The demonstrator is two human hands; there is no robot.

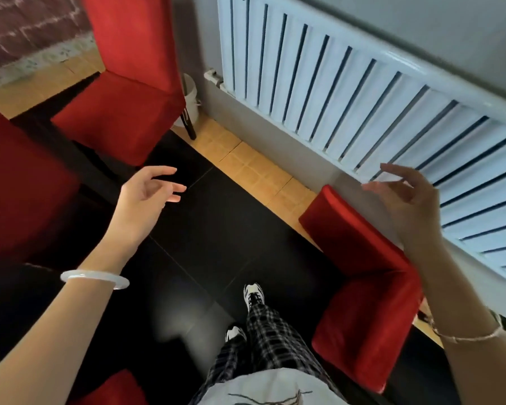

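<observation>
Head view: left hand [146, 197] and right hand [403, 197] are both empty, fingers loosely spread, in mid-air. Red fabric-covered chair [362, 282] stands below the right hand, beside the radiator [362, 97]; second red chair [123, 112] is ahead of the left hand. Probably bulky, stiff frame under soft cover; grip the backrest top edge.

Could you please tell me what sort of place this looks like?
Likely an indoor dining area: red upholstered chairs, a white radiator on the wall, and a tiled floor.
</observation>
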